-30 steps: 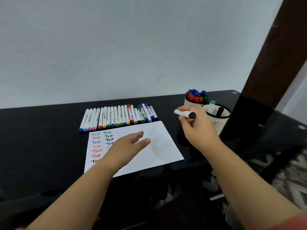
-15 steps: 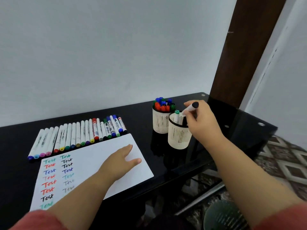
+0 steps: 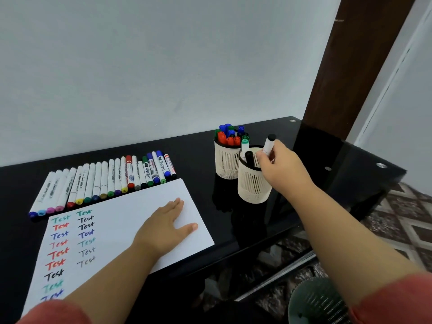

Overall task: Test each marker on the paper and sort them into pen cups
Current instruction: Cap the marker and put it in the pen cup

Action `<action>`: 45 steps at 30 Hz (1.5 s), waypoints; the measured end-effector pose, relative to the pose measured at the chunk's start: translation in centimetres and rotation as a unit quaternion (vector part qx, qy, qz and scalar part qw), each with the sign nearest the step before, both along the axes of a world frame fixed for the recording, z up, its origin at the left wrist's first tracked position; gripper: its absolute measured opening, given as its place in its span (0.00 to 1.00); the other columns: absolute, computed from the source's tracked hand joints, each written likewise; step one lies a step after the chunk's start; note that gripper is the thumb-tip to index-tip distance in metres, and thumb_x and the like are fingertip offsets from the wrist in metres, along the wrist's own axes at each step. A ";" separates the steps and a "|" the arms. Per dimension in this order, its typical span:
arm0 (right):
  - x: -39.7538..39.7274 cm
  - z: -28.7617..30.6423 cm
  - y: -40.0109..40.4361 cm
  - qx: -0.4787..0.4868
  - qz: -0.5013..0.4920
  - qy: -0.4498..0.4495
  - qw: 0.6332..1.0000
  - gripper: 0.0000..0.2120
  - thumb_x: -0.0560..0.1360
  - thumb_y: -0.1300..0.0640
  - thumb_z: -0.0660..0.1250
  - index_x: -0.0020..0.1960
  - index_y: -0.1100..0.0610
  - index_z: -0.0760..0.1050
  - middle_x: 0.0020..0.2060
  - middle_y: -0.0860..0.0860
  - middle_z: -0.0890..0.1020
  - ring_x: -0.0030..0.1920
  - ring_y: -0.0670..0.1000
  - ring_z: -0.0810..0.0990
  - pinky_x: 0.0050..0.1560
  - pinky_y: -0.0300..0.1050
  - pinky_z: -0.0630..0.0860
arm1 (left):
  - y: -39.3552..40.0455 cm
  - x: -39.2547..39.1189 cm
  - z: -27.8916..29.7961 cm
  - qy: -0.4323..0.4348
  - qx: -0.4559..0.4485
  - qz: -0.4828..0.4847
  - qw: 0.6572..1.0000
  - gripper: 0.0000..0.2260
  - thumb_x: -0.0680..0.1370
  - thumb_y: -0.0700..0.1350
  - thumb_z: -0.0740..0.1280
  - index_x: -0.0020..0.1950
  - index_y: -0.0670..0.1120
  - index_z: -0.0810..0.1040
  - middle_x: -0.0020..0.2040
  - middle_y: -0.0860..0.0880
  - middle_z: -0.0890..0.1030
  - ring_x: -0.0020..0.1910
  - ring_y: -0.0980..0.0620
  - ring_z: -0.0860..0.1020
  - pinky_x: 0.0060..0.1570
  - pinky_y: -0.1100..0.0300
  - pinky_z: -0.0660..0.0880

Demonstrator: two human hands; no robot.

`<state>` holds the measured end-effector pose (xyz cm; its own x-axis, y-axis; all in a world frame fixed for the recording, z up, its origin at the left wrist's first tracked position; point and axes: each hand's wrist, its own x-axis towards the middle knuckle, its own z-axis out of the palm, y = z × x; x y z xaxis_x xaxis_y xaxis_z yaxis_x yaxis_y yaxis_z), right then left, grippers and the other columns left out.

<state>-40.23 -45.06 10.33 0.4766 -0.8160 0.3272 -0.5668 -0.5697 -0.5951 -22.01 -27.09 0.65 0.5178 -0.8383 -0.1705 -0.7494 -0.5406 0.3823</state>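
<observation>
My right hand point(image 3: 284, 169) pinches a white marker with a black cap point(image 3: 268, 144), held nearly upright over the nearer cream pen cup point(image 3: 251, 185). That cup holds a black marker and a green-capped one. Behind it, the farther pen cup point(image 3: 225, 163) is full of red, blue and green markers. My left hand point(image 3: 164, 226) rests flat with straight fingers on the white paper point(image 3: 145, 204), which bears two columns of coloured "Test" words. A row of several capped markers point(image 3: 105, 178) lies along the paper's far edge.
The black glass table point(image 3: 339, 164) ends close to the right of the cups, with a patterned floor beyond. A brown door frame point(image 3: 355, 61) rises at the right. A green mesh bin point(image 3: 315, 302) stands on the floor by my right arm.
My right hand carried the black-capped marker from above the paper's right side to the nearer cup and turned it upright. The view swung right. My left hand stayed on the paper.
</observation>
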 end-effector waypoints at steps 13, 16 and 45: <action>0.0 -0.3 -0.4 -0.031 0.013 0.063 0.997 0.11 0.77 0.50 0.63 0.56 0.55 0.71 0.46 0.49 0.75 0.48 0.51 0.74 0.47 0.47 0.74 | -0.1 0.2 -0.3 0.001 -0.006 0.004 1.000 0.34 0.76 0.65 0.56 0.77 0.54 0.47 0.77 0.56 0.49 0.76 0.55 0.49 0.73 0.56 0.50; -0.2 0.0 -0.2 -0.045 0.019 0.031 0.998 0.13 0.77 0.50 0.65 0.58 0.53 0.72 0.46 0.47 0.73 0.51 0.51 0.73 0.51 0.48 0.74 | -0.1 0.1 -0.2 -0.001 -0.004 0.004 1.000 0.34 0.76 0.65 0.56 0.77 0.54 0.47 0.77 0.56 0.49 0.76 0.55 0.49 0.73 0.56 0.50; 14.0 -2.2 4.6 -0.104 0.242 0.213 0.941 0.09 0.80 0.53 0.58 0.57 0.53 0.72 0.50 0.49 0.74 0.52 0.49 0.68 0.47 0.42 0.67 | 4.5 5.5 -0.2 -0.047 -0.025 0.060 0.997 0.31 0.78 0.63 0.54 0.77 0.55 0.50 0.77 0.60 0.47 0.76 0.57 0.48 0.72 0.59 0.48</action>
